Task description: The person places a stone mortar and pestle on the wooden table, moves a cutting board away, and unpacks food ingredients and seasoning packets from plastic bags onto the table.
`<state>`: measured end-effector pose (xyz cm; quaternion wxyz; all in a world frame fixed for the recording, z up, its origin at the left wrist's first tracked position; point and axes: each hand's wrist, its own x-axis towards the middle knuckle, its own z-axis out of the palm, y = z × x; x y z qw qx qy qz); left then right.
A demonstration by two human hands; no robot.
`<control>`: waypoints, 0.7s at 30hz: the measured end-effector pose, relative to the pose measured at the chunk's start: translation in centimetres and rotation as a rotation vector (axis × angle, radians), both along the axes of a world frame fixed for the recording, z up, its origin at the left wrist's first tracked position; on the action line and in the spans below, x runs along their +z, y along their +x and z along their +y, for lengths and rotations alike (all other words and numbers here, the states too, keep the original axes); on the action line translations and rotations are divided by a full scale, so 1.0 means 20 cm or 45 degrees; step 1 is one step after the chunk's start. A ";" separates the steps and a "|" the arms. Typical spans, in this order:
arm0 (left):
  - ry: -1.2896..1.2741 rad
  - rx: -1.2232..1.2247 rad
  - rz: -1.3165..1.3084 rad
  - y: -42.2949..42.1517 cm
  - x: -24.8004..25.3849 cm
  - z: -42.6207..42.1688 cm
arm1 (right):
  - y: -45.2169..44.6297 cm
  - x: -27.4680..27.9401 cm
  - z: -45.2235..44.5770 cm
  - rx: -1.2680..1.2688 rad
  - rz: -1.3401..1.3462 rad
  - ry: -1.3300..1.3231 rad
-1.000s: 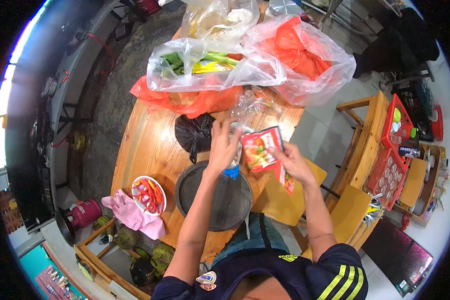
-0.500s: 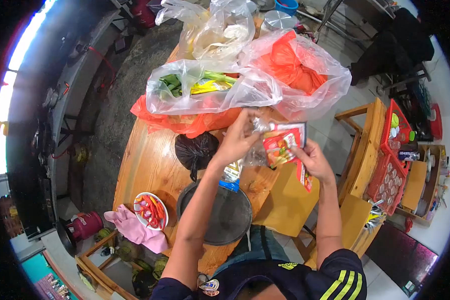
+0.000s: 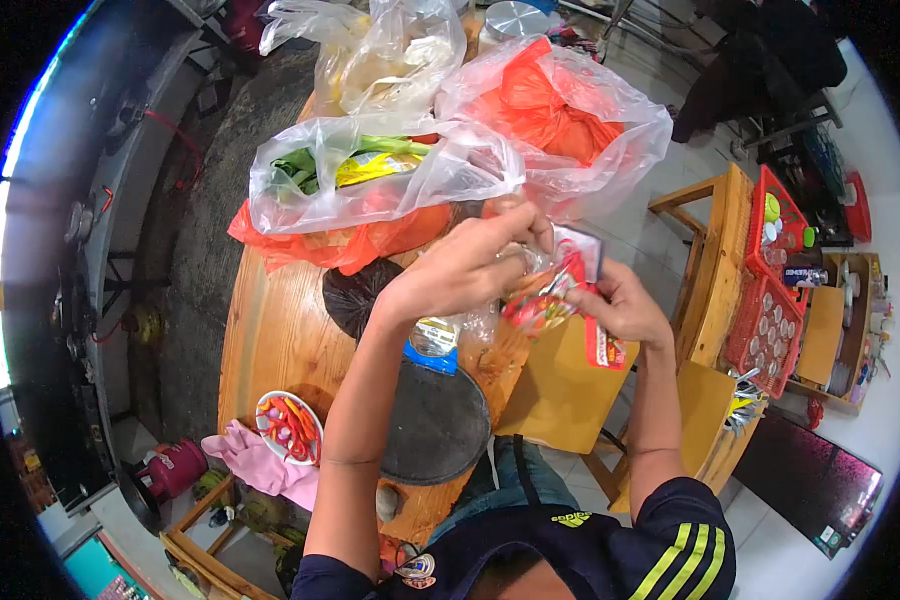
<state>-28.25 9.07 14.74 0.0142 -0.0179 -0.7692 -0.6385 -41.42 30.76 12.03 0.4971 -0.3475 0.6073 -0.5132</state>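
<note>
My right hand (image 3: 625, 303) grips several red seasoning sachets (image 3: 548, 300), which fan out in front of me over the table's right edge. Fingers of my left hand (image 3: 480, 255) are bent around crinkled clear plastic (image 3: 478, 325) beside the sachets; its fingertips are partly hidden. Below my left wrist lies a blue-and-white packet (image 3: 432, 348), by the rim of a dark round stone slab (image 3: 435, 425). A tied black plastic bag (image 3: 355, 298) sits partly behind my left forearm. Just beyond my hands, a clear bag (image 3: 370, 208) holds green leaves and a yellow packet.
Red chillies and shallots (image 3: 292, 430) fill a white bowl next to a pink cloth (image 3: 260, 465) on the wooden table (image 3: 260, 340). An orange bag (image 3: 540, 110) stands at the back. To the right are a yellow stool (image 3: 560, 385) and red baskets (image 3: 765, 325). A person in dark clothes (image 3: 770, 75) sits far right.
My view has shifted, so the table things sit further left. My left hand has turned and come closer to the sachets. The sachets have tilted in my right hand.
</note>
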 end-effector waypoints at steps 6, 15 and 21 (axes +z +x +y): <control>-0.205 -0.044 0.125 -0.04 0.04 0.01 | 0.05 0.06 0.00 0.008 -0.021 0.030; -1.059 0.277 0.625 -0.30 0.41 -0.10 | -0.30 0.23 -0.26 -0.005 0.414 -0.212; -0.754 1.154 0.976 0.00 0.16 -0.05 | -0.40 0.23 -0.24 -0.096 0.329 -0.180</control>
